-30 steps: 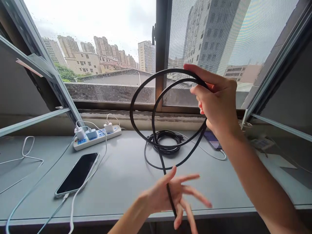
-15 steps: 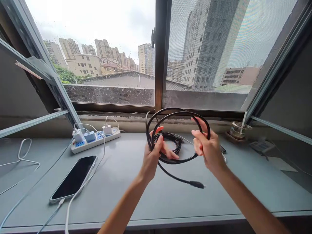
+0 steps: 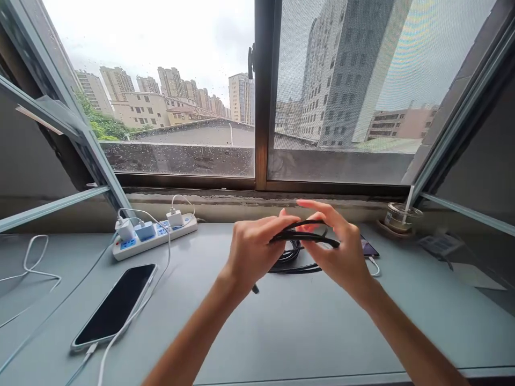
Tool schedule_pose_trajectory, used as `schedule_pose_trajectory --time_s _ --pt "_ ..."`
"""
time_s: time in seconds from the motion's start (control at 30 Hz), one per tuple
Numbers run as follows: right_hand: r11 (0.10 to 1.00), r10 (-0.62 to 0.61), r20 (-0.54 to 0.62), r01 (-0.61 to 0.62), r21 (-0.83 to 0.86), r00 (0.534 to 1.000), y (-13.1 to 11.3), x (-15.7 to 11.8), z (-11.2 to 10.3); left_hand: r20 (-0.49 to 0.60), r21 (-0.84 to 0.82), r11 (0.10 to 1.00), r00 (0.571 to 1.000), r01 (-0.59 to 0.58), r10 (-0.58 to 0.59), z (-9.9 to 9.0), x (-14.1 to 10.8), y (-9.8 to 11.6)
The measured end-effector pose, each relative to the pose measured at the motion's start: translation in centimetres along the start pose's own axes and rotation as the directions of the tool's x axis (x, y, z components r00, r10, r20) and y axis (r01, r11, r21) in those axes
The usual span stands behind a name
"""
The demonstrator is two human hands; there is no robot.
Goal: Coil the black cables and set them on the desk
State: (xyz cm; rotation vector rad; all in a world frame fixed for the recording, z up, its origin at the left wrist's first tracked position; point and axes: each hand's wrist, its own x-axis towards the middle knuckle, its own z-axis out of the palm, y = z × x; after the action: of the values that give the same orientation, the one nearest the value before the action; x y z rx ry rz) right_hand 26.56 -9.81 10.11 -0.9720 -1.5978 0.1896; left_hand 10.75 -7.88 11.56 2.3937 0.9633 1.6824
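Holding a coiled black cable [image 3: 298, 235] between both hands, above the grey desk [image 3: 322, 332], seen almost edge-on as a narrow bundle of strands. Closed around the strands with the left hand [image 3: 254, 245]. Looser with the right hand [image 3: 341, 251]: forefinger raised clear, strands running in between thumb and fingers; cannot tell how firmly pinched there. Seeing a dark cable end [image 3: 256, 289] below the left hand, too small to identify. Noting a second black coil [image 3: 290, 256] behind and below, partly hidden by the hands; cannot tell exactly where to divide its loops from the held ones. Off to the left, a phone [image 3: 116, 305] lying face up, near a white power strip [image 3: 155, 241]. Judging from the smooth, even bends: probably light, flexible yet springy, apt to spread if loosened; jacket perhaps a little slick, hardly fragile along its length. Best held with all strands gathered, thumb on one face and fingers on the other, at opposite sides of the coil. Better not to pull on the end, or to crease any bend sharply.
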Motion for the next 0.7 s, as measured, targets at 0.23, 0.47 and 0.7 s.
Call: schedule_pose_trajectory --time_s 0.23,0.47,0.7 --pt "0.955 0.073 0.335 -0.163 0.248 0.939 -4.0 3.3 -1.8 -0.259 -0.264 0.948 0.934 0.177 -0.247 0.4 2.7 -0.8" --pt "0.905 0.19 0.232 -0.262 0.336 0.954 -3.3 4.4 -1.3 0.019 -0.433 0.768 0.856 0.473 -0.516 0.1 4.3 -3.5" --pt "0.957 0.22 -0.108 -0.193 0.219 0.969 -0.4 5.4 -0.6 0.551 0.13 0.633 0.475 0.763 -0.686 0.9 4.2 -7.0"
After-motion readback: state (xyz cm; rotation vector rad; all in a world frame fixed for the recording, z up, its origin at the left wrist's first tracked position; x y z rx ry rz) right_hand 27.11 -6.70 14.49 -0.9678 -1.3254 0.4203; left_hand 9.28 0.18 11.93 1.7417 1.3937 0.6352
